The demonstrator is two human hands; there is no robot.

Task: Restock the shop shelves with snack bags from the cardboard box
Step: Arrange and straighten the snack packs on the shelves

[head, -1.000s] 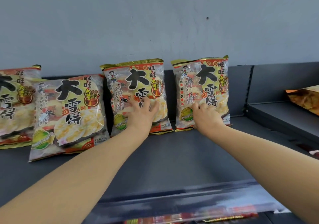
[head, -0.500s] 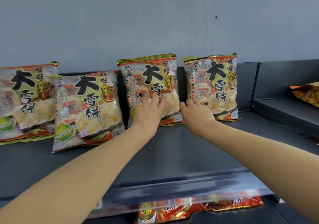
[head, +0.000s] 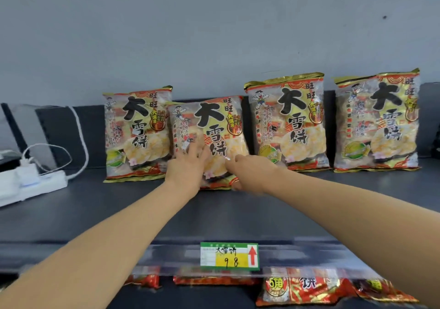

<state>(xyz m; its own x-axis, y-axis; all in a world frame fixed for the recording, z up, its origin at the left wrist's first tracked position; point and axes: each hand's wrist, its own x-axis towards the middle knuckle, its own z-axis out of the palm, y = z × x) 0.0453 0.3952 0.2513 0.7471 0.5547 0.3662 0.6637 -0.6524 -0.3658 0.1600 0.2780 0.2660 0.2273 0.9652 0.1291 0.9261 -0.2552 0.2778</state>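
Four yellow-and-red snack bags stand in a row against the back of the dark shelf (head: 214, 215). The second bag from the left (head: 214, 127) leans forward of the others. My left hand (head: 188, 168) presses flat on its lower left front with fingers spread. At the bag's lower right corner, my right hand (head: 250, 173) holds it between fingers and thumb, though this part is blurred. The other bags, at the far left (head: 138, 127), right of middle (head: 290, 118) and far right (head: 378, 118), stand untouched. No cardboard box is in view.
A white power strip (head: 35, 185) with a plugged charger and looped cable lies on the shelf's left end. A green-yellow price tag (head: 228, 256) sits on the shelf's front rail. Red snack bags (head: 300, 289) lie on the shelf below. A grey wall rises behind.
Both hands have moved left, from the two right-hand bags to the second bag from the left. The view has swung left, revealing the power strip.
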